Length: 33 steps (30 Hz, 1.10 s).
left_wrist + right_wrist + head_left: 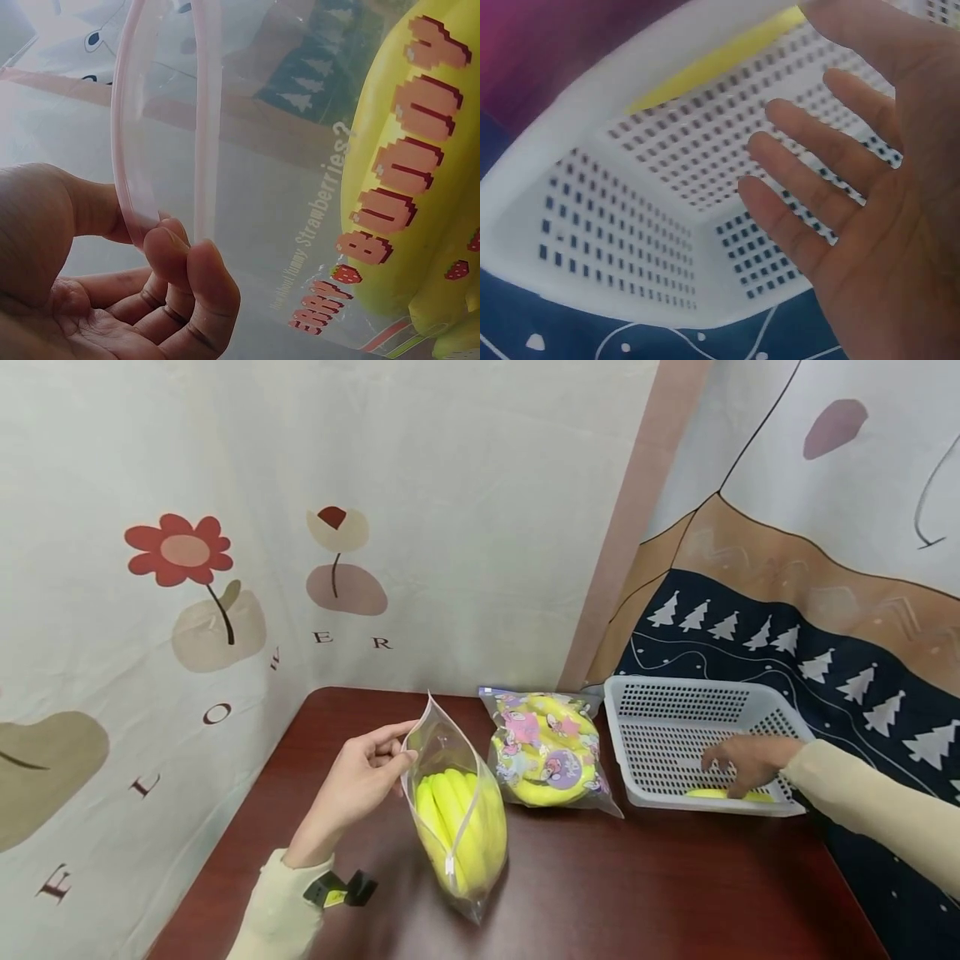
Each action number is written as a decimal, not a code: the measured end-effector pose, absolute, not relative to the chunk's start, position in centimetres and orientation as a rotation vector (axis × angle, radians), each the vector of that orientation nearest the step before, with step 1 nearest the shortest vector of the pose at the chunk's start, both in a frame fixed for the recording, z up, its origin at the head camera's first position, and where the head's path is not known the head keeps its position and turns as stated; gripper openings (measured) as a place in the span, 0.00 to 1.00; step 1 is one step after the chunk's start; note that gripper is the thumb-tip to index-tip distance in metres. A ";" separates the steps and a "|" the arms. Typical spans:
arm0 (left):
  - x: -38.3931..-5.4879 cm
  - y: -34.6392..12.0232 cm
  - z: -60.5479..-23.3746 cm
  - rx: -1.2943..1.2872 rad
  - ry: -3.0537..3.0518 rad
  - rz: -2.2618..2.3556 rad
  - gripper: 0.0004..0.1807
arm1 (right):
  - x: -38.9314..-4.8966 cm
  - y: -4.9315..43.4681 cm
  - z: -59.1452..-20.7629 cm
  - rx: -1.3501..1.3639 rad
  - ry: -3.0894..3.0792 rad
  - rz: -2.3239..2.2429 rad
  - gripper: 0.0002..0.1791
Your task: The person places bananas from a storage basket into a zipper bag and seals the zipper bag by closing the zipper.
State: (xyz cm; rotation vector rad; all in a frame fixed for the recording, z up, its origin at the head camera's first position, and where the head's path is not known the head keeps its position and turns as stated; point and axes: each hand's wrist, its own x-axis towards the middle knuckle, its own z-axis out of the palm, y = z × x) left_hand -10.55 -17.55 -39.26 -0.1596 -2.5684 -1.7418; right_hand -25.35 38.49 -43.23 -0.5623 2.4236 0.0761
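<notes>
My left hand (360, 781) pinches the upper rim of a clear zip bag (442, 739) between thumb and fingers. The bag stands with its mouth spread, and several yellow bananas (468, 827) sit inside it. In the left wrist view, red printed lettering (397, 161) runs across the bag's side. My right hand (750, 762) reaches into a white perforated basket (617, 718) at the right. Its fingers are spread and slightly bent in the right wrist view, with the thumb close to a yellow banana (720, 64) lying along the basket's near wall.
Between the open bag and the basket lies a second, patterned zip bag (547, 747) filled with bananas. All stand on a dark red-brown table (600, 885). Printed cloth (480, 527) hangs behind and beside it.
</notes>
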 end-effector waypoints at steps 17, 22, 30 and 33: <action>-10.7 -17.6 -39.5 -0.164 -2.567 -1.761 0.24 | -25.5 38.8 -45.9 -0.665 2.375 0.088 0.18; -10.6 -17.7 -39.5 -0.161 -2.565 -1.767 0.24 | -25.6 39.1 -46.0 -0.626 2.383 0.056 0.19; -10.6 -17.8 -39.4 -0.158 -2.569 -1.760 0.24 | -25.8 38.9 -44.6 -0.602 2.490 0.011 0.23; -10.6 -17.8 -39.4 -0.148 -2.569 -1.768 0.24 | -25.7 38.9 -44.1 -0.566 2.526 -0.051 0.25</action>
